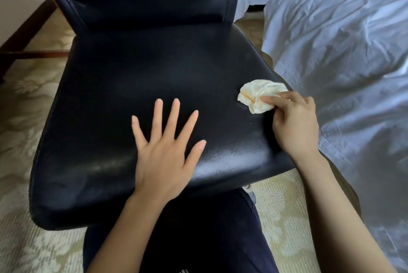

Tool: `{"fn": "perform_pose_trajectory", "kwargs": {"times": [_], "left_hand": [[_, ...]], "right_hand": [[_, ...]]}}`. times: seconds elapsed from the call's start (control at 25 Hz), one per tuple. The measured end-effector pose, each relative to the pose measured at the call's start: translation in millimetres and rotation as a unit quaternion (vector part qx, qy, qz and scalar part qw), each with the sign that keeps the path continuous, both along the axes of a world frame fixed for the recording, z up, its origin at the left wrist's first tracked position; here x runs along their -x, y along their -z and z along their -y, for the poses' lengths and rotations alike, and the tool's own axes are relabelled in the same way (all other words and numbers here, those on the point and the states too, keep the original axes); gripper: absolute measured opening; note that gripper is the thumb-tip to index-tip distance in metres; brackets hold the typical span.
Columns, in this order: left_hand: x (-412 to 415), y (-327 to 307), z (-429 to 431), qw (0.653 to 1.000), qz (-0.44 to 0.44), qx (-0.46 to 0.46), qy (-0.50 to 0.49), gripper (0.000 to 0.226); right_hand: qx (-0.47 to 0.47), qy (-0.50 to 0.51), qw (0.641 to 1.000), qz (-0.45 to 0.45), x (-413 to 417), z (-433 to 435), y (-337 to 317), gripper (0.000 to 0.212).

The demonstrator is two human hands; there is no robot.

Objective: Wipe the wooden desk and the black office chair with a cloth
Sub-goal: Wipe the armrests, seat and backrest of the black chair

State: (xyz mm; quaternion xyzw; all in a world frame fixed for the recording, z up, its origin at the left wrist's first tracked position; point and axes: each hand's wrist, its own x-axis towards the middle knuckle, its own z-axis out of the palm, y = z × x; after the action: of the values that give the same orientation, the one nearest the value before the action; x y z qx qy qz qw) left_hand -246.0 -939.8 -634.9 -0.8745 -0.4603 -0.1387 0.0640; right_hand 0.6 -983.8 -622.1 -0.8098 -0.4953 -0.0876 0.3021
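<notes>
The black office chair (136, 69) fills the middle of the view, its shiny seat facing me and its backrest rising at the top. My left hand (164, 149) lies flat on the front of the seat with fingers spread. A crumpled pale yellow cloth (254, 94) with an orange stain sits on the seat's right side. My right hand (293, 120) pinches that cloth at its right edge and holds it against the seat. The wooden desk is barely in view; only dark wooden legs (26, 30) show at the far left.
A bed with a rumpled white cover (344, 52) stands close against the chair's right side. Patterned beige carpet (24, 131) lies left of and below the chair. My legs in dark trousers (198, 239) are in front of the seat.
</notes>
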Motion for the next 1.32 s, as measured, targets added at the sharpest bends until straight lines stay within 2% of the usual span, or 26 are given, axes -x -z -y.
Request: {"fn": "perform_pose_trajectory", "kwargs": {"times": [0.32, 0.44, 0.56, 0.76, 1.0, 1.16, 1.32], "left_hand": [[60.0, -10.8, -23.5, 0.998, -0.042, 0.007, -0.036, 0.06], [43.5, -28.0, -16.7, 0.993, 0.043, 0.067, -0.084, 0.071], [-3.1, -41.3, -6.1, 0.993, 0.056, 0.1, -0.031, 0.079], [-56.6, -35.8, -6.3, 0.991, 0.006, 0.134, 0.025, 0.083], [-59.9, -24.0, -9.1, 0.989, -0.01, 0.122, 0.088, 0.082], [-60.0, -23.2, -13.2, 0.985, -0.006, 0.146, 0.088, 0.081], [-59.1, -21.6, -12.9, 0.986, -0.006, 0.141, 0.087, 0.079]], "right_hand": [[0.004, -0.177, 0.984, -0.036, -1.6, 24.8, -5.9, 0.044], [-0.002, -0.234, 0.972, -0.024, -0.5, 32.6, -5.5, 0.042], [0.0, -0.263, 0.965, 0.008, 0.3, 26.5, -3.9, 0.041], [-0.016, -0.235, 0.971, 0.029, -4.6, -0.6, 2.0, 0.046], [-0.028, -0.165, 0.986, 0.013, -28.4, -48.2, 12.6, 0.044], [-0.021, -0.074, 0.996, -0.036, -52.5, -81.4, 22.2, 0.047], [-0.023, -0.041, 0.996, -0.069, -51.4, -89.0, 26.1, 0.048]]}}
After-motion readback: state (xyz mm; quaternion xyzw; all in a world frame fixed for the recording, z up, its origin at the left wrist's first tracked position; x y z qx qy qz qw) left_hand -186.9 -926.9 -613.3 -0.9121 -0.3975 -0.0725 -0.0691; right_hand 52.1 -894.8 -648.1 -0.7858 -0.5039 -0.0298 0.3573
